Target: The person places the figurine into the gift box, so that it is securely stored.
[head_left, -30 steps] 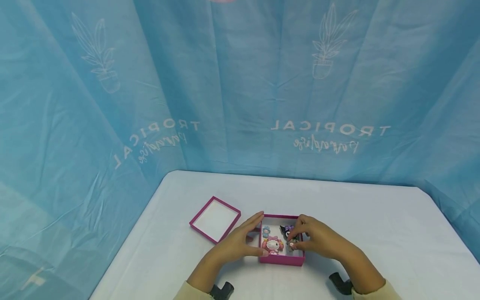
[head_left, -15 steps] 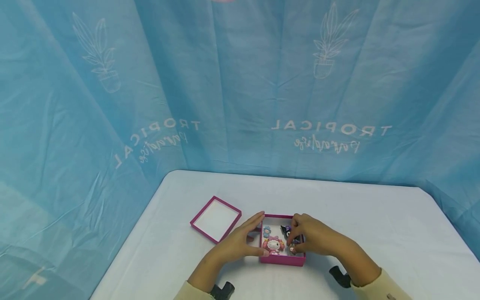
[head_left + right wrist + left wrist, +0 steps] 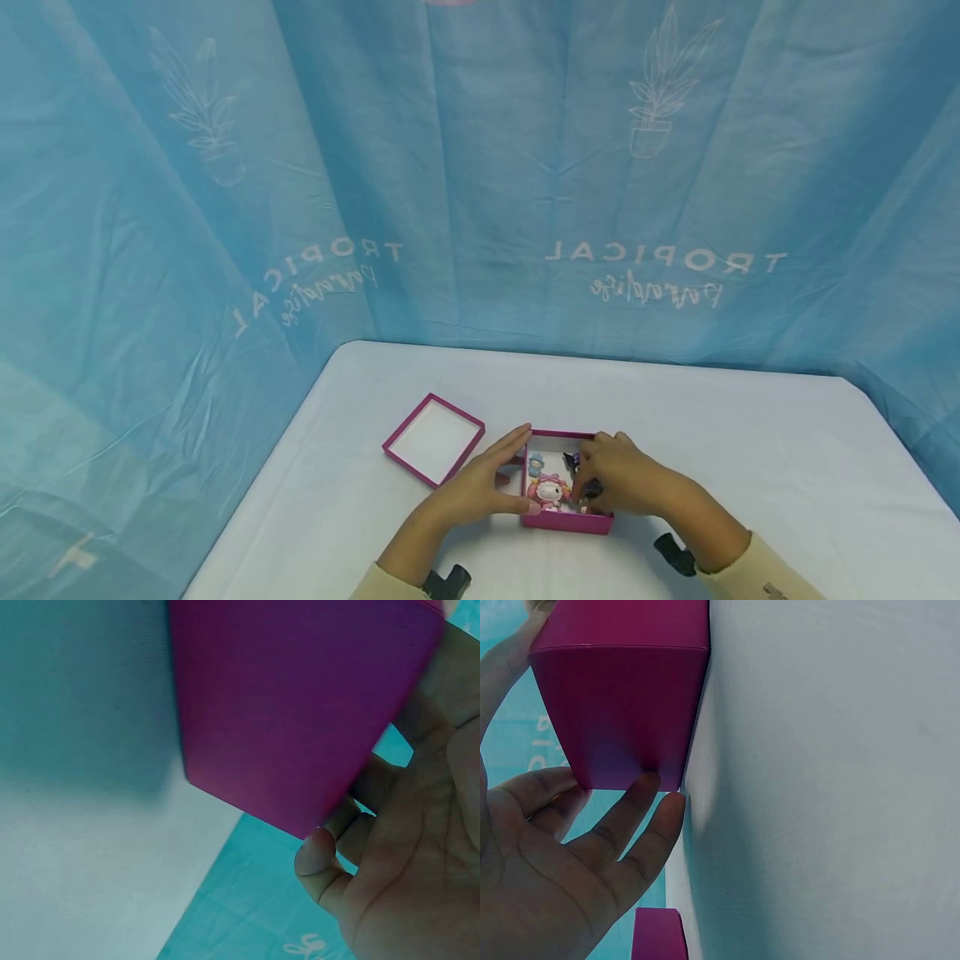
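Note:
An uncovered magenta box [image 3: 567, 522] stands on the table with small figurines inside. My left hand [image 3: 480, 489] holds its left side, thumb at the near corner and fingertips at the far one. In the left wrist view, fingers touch the magenta side wall [image 3: 622, 712]. My right hand [image 3: 628, 477] reaches over the right wall and pinches a small figurine [image 3: 584, 505], mostly hidden by the fingers. A black-and-purple figurine [image 3: 572, 461] shows partly beside those fingers. At the box's left lie a pink figurine [image 3: 550, 492] and a small blue one [image 3: 536, 464].
A magenta-rimmed lid [image 3: 407, 420] lies with its white inside up, left of the box. White cloth covers the table [image 3: 712, 433]. Blue printed curtains [image 3: 480, 167] hang behind and at the sides. Black wrist mounts [image 3: 448, 582] sit at both wrists.
My right hand has lowered deeper into the box, and its fingers now cover more of the small figurine and the black-and-purple one. My left hand stays on the box's left side.

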Motion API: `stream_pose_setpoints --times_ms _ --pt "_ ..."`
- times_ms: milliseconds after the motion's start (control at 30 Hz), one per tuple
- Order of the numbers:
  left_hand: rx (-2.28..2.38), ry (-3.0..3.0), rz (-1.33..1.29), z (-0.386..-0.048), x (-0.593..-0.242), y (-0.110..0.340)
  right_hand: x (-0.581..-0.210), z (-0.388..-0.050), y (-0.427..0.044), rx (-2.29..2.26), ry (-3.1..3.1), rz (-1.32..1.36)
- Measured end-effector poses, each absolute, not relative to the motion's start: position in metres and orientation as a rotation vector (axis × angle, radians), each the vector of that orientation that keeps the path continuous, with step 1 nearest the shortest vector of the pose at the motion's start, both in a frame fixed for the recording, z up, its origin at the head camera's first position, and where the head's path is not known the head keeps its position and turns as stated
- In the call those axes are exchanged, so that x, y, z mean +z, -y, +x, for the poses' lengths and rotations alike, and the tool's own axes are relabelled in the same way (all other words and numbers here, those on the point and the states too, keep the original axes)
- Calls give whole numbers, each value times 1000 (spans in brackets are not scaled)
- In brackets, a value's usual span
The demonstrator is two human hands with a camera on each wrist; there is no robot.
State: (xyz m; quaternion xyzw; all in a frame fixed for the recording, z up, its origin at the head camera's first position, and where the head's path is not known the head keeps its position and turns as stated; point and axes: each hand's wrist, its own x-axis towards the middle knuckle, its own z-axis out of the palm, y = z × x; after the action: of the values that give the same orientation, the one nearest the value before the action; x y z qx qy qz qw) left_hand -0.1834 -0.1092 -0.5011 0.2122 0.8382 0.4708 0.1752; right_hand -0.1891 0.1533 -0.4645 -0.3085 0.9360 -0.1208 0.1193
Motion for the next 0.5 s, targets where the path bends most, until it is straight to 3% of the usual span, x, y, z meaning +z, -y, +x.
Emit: stream_pose_setpoints --times_ms 500 --pt "1338 -2364 604 -184 -501 109 -468 -188 -150 -331 -2738 -854"
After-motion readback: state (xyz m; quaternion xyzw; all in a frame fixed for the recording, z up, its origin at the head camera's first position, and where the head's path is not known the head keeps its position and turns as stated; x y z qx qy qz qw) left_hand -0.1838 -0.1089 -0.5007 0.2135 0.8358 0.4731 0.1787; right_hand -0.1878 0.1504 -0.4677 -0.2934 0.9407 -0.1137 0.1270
